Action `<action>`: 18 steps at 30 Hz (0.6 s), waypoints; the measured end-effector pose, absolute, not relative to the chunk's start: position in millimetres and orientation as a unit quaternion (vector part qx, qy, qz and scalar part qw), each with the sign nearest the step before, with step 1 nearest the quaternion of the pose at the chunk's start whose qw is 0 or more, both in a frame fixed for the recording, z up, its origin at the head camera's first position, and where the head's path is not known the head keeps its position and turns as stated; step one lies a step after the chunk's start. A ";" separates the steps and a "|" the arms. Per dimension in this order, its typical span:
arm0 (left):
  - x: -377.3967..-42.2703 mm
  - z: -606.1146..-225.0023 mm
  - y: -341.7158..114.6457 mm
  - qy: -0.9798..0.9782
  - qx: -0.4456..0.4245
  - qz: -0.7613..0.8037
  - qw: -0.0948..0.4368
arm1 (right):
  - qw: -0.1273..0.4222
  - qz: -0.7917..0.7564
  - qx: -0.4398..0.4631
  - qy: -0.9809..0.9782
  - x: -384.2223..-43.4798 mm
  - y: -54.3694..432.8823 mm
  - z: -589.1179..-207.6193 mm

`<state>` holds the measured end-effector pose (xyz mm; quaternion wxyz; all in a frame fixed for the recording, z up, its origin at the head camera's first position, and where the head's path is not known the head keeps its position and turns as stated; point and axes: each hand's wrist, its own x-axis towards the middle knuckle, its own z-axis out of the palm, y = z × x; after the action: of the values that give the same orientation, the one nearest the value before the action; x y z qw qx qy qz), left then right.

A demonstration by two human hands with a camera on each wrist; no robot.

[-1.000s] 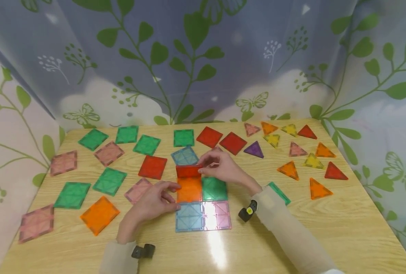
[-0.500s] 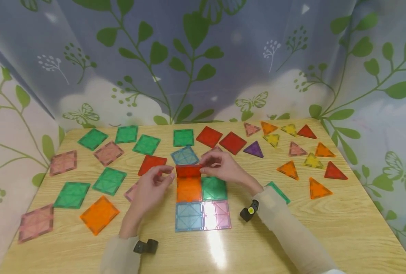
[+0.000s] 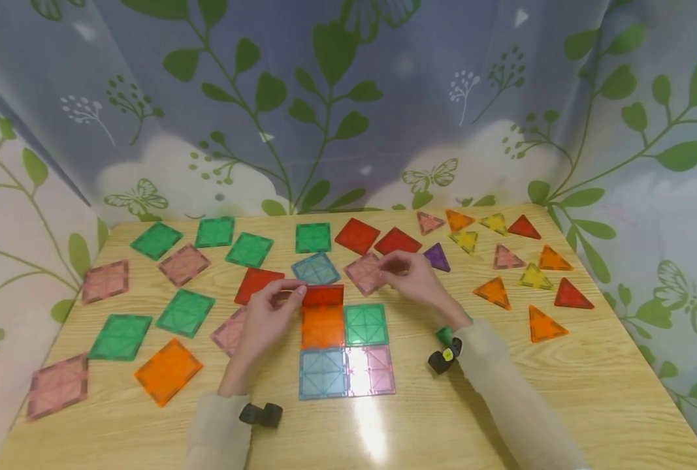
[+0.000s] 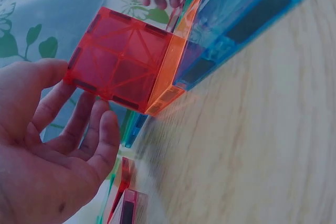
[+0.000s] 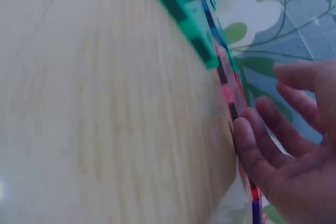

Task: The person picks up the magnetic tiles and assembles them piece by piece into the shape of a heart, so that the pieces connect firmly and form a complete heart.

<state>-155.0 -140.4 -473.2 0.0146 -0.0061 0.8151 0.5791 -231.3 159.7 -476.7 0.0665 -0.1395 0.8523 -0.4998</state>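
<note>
A red square magnetic tile (image 3: pixel 324 295) stands upright along the far edge of an orange tile (image 3: pixel 322 329). My left hand (image 3: pixel 267 318) pinches its left edge, thumb at one corner and fingers behind, as the left wrist view shows. The orange tile lies in a flat two-by-two block with a green tile (image 3: pixel 366 324), a light blue tile (image 3: pixel 323 373) and a pale pink tile (image 3: pixel 380 369). My right hand (image 3: pixel 413 279) holds nothing; its fingertips are right at the right side of a pink tile (image 3: pixel 360 270), thumb apart in the right wrist view.
Several loose square tiles lie to the left, among them an orange one (image 3: pixel 168 372) and a green one (image 3: pixel 120 337). Triangles, such as a purple one (image 3: pixel 437 258) and an orange one (image 3: pixel 547 324), lie to the right. A leafy patterned curtain (image 3: pixel 348 130) borders the wooden table (image 3: pixel 595 391).
My right hand has let go of the upright red tile and moved right to the pink tile. My left hand has moved up from beside the orange tile to the red tile's left edge.
</note>
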 end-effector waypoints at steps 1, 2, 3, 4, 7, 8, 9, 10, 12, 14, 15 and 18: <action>-155.0 -473.8 -140.7 0.813 -0.009 0.582 0.016 | 0.060 -0.498 -0.128 0.856 -231.8 160.8 -477.3; -155.2 -474.3 -141.1 0.811 -0.012 0.585 0.019 | 0.053 -0.494 -0.120 0.860 -232.2 161.3 -477.6; -155.2 -474.8 -141.6 0.810 -0.014 0.586 0.021 | 0.046 -0.488 -0.115 0.864 -232.3 161.3 -477.4; -155.0 -474.7 -141.8 0.809 -0.016 0.586 0.024 | 0.040 -0.480 -0.109 0.869 -232.3 161.0 -476.8; -155.0 -475.0 -142.6 0.810 -0.019 0.585 0.029 | 0.014 -0.445 -0.103 0.889 -232.0 159.5 -476.5; -155.2 -475.2 -142.8 0.811 -0.020 0.584 0.031 | 0.006 -0.434 -0.099 0.895 -231.8 158.9 -476.6; -155.3 -475.3 -142.9 0.811 -0.020 0.584 0.032 | 0.000 -0.425 -0.098 0.900 -231.7 158.7 -476.8; -155.4 -475.2 -143.0 0.811 -0.021 0.583 0.033 | 0.000 -0.417 -0.095 0.904 -231.6 158.8 -477.0; -156.0 -475.5 -143.6 0.812 -0.023 0.582 0.032 | 0.009 -0.406 -0.096 0.909 -231.1 158.6 -476.1; -156.5 -475.3 -143.1 0.813 -0.024 0.581 0.033 | 0.025 -0.389 -0.102 0.915 -230.7 159.1 -474.7; -156.7 -474.9 -142.9 0.814 -0.024 0.580 0.033 | 0.034 -0.380 -0.106 0.918 -230.5 159.2 -473.9; -157.0 -474.5 -142.4 0.815 -0.024 0.577 0.036 | 0.051 -0.352 -0.116 0.927 -230.0 159.1 -472.3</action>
<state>-157.0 -142.4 -474.5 0.0357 -0.0241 0.8154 0.5772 -230.0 159.1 -472.3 0.0506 -0.1160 0.9273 -0.3523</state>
